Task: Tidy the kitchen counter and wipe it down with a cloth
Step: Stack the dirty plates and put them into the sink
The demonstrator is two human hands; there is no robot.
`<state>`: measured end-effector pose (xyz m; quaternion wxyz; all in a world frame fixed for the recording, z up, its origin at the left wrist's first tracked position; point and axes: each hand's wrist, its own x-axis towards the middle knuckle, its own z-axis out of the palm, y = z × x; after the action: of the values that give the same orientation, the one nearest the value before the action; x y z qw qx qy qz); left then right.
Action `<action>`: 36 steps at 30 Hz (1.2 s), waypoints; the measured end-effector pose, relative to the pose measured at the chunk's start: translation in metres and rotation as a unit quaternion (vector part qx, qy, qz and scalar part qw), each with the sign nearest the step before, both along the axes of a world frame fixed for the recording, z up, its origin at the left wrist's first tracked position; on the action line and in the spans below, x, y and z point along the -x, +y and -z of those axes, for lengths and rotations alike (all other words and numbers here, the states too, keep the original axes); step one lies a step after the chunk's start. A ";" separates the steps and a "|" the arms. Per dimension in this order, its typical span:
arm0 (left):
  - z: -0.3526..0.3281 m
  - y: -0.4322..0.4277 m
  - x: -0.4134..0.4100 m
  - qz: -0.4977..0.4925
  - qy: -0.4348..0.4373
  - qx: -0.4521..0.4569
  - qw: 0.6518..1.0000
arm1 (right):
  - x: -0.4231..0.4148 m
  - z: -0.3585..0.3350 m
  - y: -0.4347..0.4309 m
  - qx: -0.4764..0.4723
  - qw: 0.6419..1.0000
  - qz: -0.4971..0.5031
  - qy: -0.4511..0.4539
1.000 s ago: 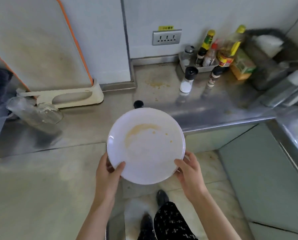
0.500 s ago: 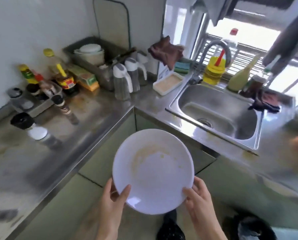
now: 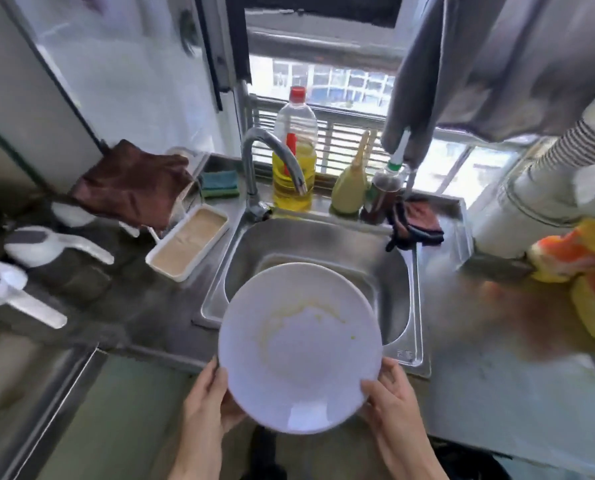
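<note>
The sink (image 3: 323, 241) lies open beneath your plate (image 3: 299, 348), held above its front edge. The faucet (image 3: 274, 146) arcs over the back rim (yellow bottle (image 3: 295, 116) behind it). Your left hand (image 3: 206, 407) and right hand (image 3: 393, 403) pinch the plate's near rim, thumbs on top, fingers apparently curled beneath. Yellowish smears streak its white face.

The left hand (image 3: 209, 407) and right hand (image 3: 393, 407) are bare, as are both forearms (image 3: 414, 457). Below them shows a dark shoe (image 3: 263, 452), badly blurred.
</note>
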<state>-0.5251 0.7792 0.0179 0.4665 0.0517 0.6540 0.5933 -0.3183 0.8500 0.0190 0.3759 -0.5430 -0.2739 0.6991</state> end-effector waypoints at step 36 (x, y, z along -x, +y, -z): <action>0.268 0.260 0.049 0.176 0.105 0.308 0.929 | 0.047 0.257 0.226 0.196 0.932 -0.069 -0.297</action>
<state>-0.5743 1.0396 -0.2505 0.4854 0.0816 0.8300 0.2624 -0.3651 1.0755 -0.2378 0.1142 -0.7686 -0.2671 0.5700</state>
